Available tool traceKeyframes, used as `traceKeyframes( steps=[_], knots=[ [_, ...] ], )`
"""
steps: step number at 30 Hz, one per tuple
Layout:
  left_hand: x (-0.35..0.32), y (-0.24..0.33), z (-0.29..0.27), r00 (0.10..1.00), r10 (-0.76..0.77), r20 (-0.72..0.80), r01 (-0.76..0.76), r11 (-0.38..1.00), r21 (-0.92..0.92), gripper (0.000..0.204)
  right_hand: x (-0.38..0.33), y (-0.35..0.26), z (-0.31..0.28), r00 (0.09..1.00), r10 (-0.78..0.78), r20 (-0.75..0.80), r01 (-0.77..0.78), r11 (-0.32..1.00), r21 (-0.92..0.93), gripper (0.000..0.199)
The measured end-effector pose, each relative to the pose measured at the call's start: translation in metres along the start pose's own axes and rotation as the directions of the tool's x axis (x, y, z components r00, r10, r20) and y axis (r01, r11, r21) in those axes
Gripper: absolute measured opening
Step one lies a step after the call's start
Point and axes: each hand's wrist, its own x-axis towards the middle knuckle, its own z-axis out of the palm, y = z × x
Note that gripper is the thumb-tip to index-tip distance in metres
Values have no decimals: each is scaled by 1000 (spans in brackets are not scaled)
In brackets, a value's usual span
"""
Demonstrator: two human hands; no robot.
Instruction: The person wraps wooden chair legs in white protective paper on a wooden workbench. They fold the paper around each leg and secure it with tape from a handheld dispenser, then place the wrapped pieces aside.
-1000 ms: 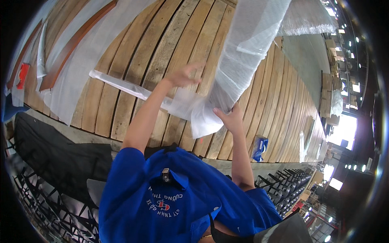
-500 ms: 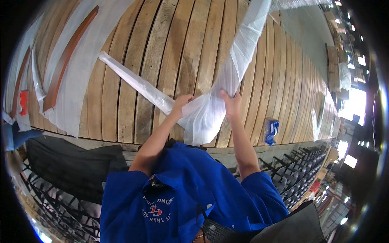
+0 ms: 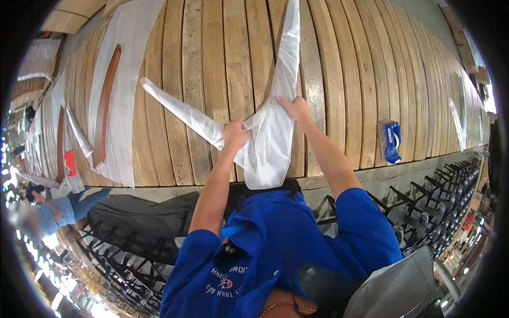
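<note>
A V-shaped piece wrapped in thin white foam sheet (image 3: 270,151) lies on the slatted wooden table in front of me. One wrapped arm reaches to the far left, the other runs straight away from me. My left hand (image 3: 235,135) is closed on the wrap near the corner where the arms meet. Higher up, my right hand (image 3: 295,107) grips the far-running arm, thumb on top of the foam. A loose flap of sheet hangs toward the table's near edge. What lies inside the wrap is hidden.
To the right stands a blue tape dispenser (image 3: 390,141). At left, a curved brown wooden part (image 3: 107,106) rests on a flat foam sheet (image 3: 126,100), near a red object (image 3: 70,163). Another person (image 3: 58,209) is at the far left. Black metal frames (image 3: 424,206) stand below the table.
The far-running arm of the wrapped piece now lies straighter and tighter in its foam. My right hand has slid a little farther up it. The whole view has turned slightly.
</note>
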Motion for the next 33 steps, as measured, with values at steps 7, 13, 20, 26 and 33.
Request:
traceKeyframes(
  steps=[7,13,20,26,33],
  knots=[
    [12,-28,21,998,-35,-55,38,998,48,34,-51,17,-17,834,-551,42,514,746,-423,27],
    [17,-32,9,982,-108,155,170,861,-479,44,-109,35,65,319,-913,253,913,224,-341,32],
    [-10,-16,52,967,98,-236,-148,967,-207,29,-109,13,94,595,-552,584,793,287,-536,40],
    [-10,11,63,982,-19,-190,-24,975,-220,32,-113,33,100,613,-557,560,753,196,-628,45],
    [10,10,56,995,-84,-46,79,990,-113,39,-134,40,121,648,-626,432,740,386,-550,41]
  ],
)
